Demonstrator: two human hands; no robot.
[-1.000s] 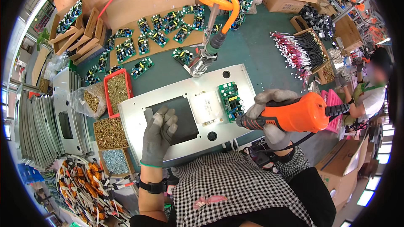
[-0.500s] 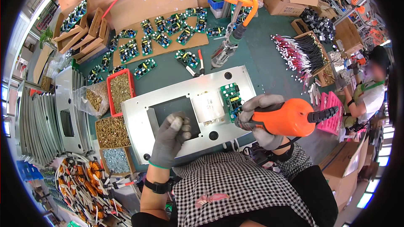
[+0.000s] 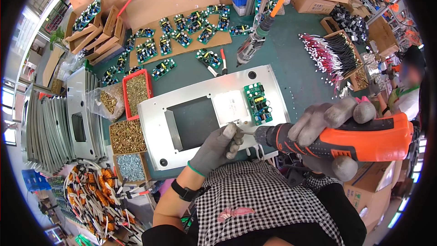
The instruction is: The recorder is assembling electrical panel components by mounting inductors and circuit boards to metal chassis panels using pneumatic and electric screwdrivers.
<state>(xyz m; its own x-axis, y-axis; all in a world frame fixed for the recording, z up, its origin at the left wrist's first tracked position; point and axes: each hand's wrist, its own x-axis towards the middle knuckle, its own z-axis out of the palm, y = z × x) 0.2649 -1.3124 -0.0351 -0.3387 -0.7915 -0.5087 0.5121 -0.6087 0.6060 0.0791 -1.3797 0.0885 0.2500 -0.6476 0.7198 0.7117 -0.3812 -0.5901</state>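
My right hand point(image 3: 325, 130), in a grey glove, is wrapped round an orange and black electric screwdriver point(image 3: 364, 143). Its thin bit points left and meets the pinched fingertips of my left hand point(image 3: 221, 148), also gloved. Whatever those fingers hold is too small and covered to name. Both hands are over the near edge of a silver metal panel point(image 3: 154, 132) with a rectangular cutout. A white block-shaped part point(image 3: 231, 105) sits on the panel beside the cutout. To its right lies a green circuit board point(image 3: 258, 105).
Left of the panel are a red tray of screws point(image 3: 136, 86), a box of brass-coloured screws point(image 3: 127, 137) and stacked metal panels point(image 3: 45, 127). Several circuit boards point(image 3: 182, 38) lie behind. Another screwdriver point(image 3: 250, 48) hangs above the bench. Bundled wires point(image 3: 332, 54) and a co-worker point(image 3: 407, 91) are at right.
My right hand has turned the electric screwdriver so its bit points left. My left hand has moved right from over the cutout, bringing its fingertips to the bit.
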